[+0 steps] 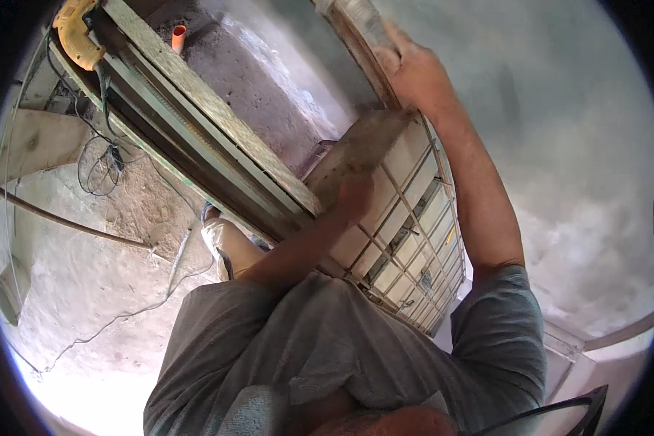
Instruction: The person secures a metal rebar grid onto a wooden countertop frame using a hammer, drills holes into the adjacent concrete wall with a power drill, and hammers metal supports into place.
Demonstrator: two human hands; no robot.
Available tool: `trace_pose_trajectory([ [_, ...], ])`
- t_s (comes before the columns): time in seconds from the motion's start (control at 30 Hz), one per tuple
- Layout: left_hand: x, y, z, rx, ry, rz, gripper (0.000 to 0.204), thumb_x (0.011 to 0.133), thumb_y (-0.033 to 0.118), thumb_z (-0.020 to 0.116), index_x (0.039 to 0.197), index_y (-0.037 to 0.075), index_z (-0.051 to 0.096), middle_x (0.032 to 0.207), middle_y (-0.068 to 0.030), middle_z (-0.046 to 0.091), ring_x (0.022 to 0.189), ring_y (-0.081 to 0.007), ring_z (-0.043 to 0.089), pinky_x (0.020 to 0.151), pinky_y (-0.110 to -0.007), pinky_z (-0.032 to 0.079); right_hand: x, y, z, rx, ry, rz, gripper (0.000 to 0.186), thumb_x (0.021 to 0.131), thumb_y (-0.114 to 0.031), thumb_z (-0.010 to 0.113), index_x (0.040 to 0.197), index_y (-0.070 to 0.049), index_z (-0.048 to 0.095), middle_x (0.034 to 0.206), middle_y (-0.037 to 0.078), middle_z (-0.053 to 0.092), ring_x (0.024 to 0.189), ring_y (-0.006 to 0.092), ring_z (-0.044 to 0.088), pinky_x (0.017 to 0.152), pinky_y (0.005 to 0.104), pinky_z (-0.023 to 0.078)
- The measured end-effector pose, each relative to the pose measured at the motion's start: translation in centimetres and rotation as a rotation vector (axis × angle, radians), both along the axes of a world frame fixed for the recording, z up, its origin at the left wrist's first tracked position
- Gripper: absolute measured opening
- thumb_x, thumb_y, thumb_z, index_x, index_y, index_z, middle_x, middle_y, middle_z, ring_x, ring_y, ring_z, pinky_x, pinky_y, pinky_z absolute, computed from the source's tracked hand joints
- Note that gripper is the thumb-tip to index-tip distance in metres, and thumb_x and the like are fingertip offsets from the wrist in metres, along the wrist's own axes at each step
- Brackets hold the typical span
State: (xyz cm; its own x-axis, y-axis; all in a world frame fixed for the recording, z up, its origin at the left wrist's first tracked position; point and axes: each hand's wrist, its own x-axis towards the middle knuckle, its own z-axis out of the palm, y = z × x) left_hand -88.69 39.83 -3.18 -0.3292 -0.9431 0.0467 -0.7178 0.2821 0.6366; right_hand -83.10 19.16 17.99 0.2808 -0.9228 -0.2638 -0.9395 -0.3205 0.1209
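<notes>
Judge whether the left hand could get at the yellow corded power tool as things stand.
Probably not without stepping closer: the left hand is at the brown board, while the yellow corded power tool lies far along the timber frame, though nothing visibly covers it.

Left hand at brown board, beside grid

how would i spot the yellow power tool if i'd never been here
Find the long wooden plank slanting from the upper left toward the left hand. Just left of its upper end is the power tool. Its curved yellow body and dark cord set it apart from the plank and the small orange tube nearby.
</notes>
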Motion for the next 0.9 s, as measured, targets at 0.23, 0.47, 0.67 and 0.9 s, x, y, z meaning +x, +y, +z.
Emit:
trace_pose_trajectory([
  [0.23, -3.6, 0.2, -2.0, 0.01, 0.076, -0.001, 0.027, 0.082, 0.014, 0.059, 0.104, -0.001, 0.063, 0.096, -0.0196, 0.066, 0.093, -0.0268, 0.067, 0.07, -0.037, 0.054, -12.5, 6.6, -4.9, 0.378, 0.598, -0.116, 0.041, 0.09, -0.026, 0.057, 0.131, -0.021, 0.056, 0.105, 0.016, 0.068, 0.098, 0.0358, 0.065, 0.082, 0.0473, 0.052],
  [0.47, -0.6, 0.1, -2.2, -0.009, -0.018, -0.193, 0.047, 0.085, 0.022, 0.058, 0.124, -0.005, 0.056, 0.119, -0.0285, 0.059, 0.096, -0.035, 0.064, 0.075, -0.045, 0.053, -13.6, 11.7, 4.4, 0.056, -0.272, -0.295, 0.05, 0.09, -0.019, 0.063, 0.138, -0.012, 0.051, 0.113, 0.019, 0.067, 0.104, 0.0307, 0.065, 0.09, 0.0386, 0.049],
  [0.67, 0.6, -1.2, 0.1, 0.172, -0.13, -0.244, 0.04, 0.09, 0.029, 0.057, 0.115, -0.002, 0.063, 0.11, -0.0238, 0.064, 0.095, -0.0367, 0.064, 0.08, -0.048, 0.052, -16.7, 29.3, 9.5, -0.148, -0.718, -0.833, 0.049, 0.094, -0.021, 0.061, 0.14, -0.009, 0.047, 0.11, 0.015, 0.066, 0.084, 0.0206, 0.063, 0.078, 0.0328, 0.05],
  [0.9, 9.1, 2.2, 5.3, -0.187, 0.372, 0.143, 0.03, 0.096, 0.016, 0.05, 0.113, -0.005, 0.063, 0.096, -0.0165, 0.065, 0.09, -0.0331, 0.063, 0.082, -0.04, 0.049, -23.4, 54.6, 0.8, -0.28, -1.202, -1.361, 0.048, 0.091, -0.011, 0.064, 0.136, -0.004, 0.05, 0.071, -0.002, 0.052, 0.054, 0.0047, 0.045, 0.044, 0.02, 0.036],
])
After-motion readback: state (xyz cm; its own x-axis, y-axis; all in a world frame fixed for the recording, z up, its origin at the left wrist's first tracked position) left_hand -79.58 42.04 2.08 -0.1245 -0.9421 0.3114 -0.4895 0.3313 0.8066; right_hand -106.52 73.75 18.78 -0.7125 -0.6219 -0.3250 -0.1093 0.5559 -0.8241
